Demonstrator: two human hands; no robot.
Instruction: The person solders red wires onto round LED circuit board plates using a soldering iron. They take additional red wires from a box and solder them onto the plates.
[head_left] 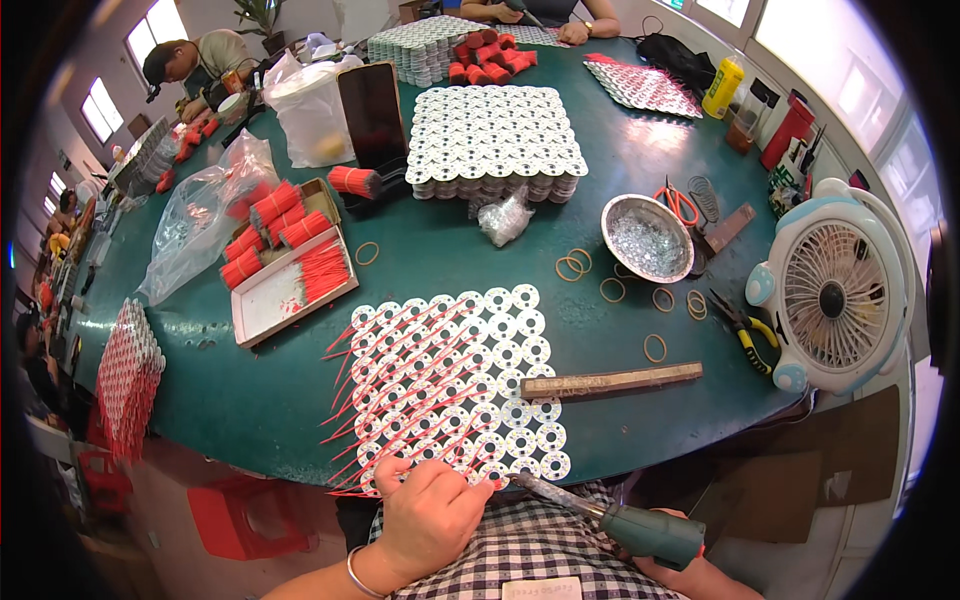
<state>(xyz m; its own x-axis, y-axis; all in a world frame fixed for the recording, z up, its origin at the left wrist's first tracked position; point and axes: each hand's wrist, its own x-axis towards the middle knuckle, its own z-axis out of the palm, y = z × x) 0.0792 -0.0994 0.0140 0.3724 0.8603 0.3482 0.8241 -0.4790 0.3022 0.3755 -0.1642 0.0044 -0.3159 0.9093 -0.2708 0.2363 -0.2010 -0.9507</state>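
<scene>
A sheet of round white circuit boards lies at the table's near edge, with thin red wires slanting across its left and middle columns. My left hand is closed in a pinch over the sheet's near edge, apparently on the end of a red wire. My right hand is wrapped round the green handle of a soldering iron. The iron's metal tip points left, close to my left fingertips at the bottom row of boards. A flat wooden bar rests over the sheet's right edge.
A box of red wires stands left of the sheet, beside wire bundles. Farther back is a stack of board sheets. A metal bowl, rubber bands, pliers and a fan occupy the right. Other people work at the far side.
</scene>
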